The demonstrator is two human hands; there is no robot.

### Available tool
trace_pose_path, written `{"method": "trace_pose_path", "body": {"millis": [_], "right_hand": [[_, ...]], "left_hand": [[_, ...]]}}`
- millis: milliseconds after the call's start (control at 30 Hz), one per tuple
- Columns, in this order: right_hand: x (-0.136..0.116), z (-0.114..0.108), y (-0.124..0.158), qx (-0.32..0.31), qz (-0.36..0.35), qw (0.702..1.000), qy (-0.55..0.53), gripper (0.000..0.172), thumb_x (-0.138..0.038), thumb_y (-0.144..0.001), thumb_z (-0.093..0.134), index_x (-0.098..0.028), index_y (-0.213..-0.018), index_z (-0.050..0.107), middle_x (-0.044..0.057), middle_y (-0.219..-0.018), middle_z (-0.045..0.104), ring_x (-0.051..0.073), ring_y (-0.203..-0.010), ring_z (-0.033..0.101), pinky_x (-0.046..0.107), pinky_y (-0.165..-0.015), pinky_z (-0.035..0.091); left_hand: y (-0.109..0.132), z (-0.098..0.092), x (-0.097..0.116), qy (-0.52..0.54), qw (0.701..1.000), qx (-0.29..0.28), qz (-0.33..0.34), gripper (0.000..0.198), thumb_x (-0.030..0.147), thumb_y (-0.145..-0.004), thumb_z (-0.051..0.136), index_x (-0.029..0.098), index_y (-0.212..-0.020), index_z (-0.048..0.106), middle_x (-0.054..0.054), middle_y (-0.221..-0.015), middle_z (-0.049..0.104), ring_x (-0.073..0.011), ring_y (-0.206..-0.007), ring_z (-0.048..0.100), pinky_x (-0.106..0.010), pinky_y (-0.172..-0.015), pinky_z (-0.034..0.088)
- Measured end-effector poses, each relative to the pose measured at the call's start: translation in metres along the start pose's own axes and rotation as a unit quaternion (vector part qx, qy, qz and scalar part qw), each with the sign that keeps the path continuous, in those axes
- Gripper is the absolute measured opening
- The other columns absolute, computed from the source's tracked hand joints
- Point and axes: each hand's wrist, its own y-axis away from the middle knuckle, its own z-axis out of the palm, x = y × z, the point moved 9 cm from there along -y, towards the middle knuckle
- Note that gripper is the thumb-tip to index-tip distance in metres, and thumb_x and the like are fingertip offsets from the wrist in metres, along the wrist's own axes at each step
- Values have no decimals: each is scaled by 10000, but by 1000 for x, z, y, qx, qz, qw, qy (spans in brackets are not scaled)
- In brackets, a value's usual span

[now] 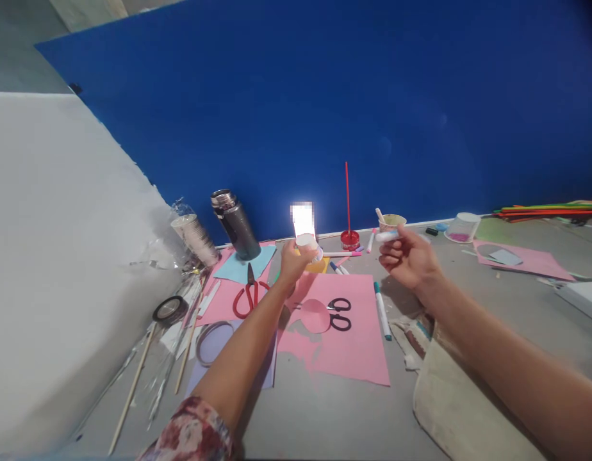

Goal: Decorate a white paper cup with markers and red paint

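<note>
My left hand [296,261], reaching out from a flowered sleeve, is closed around a small white paper cup [306,242] in front of a glaring phone screen [303,218]. To the right, my right hand [414,259] is raised above the table and pinches a white marker [387,236], its tip pointing left. Below and between the hands lies a pink sheet [358,358] with a cut pink circle [315,316] and black-handled scissors [341,314] on it; the circle partly covers the blades. A teal-capped marker [382,312] rests beside the sheet.
Left of my arm stand a dark flask [237,224] and a stack of cups [195,238], near red-handled scissors [250,298] and black tape [170,310]. A red stick [347,195] rises from a red base. Pipe cleaners [550,210] lie at the far right, against the blue board [325,96].
</note>
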Motion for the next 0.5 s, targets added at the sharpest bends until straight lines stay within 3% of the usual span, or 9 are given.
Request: {"method": "trace_pose_path", "body": {"millis": [133,233,400,500], "right_hand": [[-31,20,4,-40,-17,998,-40,458,-418,-657,939,-214,-693,530,-94,-542,351,60,-473,286,170,-400,280],[-38,48,7,-69,-25,997,35,408,-435,-628,967,-192,-784,679,-92,-542,376,58,-480,264,197,-412,228],[-21,108,18,-156,-95,961,208,384,-514,-714,908,-176,-801,749,-70,-542,415,75,-507,285,255,-473,220],[-6,129,31,-203,-131,933,267,376,-554,-800,827,-189,-811,738,-49,-600,476,94,-553,343,267,-517,271]], "left_hand": [[14,-11,27,86,995,-48,11,570,431,-629,829,168,-1111,672,-78,-1047,726,-248,-974,670,-356,-865,517],[39,-12,38,179,976,-120,-14,641,406,-629,870,165,-1191,677,-99,-1098,748,-260,-1017,697,-372,-907,530],[89,-5,37,264,938,-201,-97,647,451,-665,880,168,-1211,680,-109,-1042,753,-279,-974,717,-396,-867,536],[108,-3,41,238,937,-241,-86,644,486,-689,864,180,-1224,677,-93,-1035,725,-271,-944,698,-365,-820,521]]}}
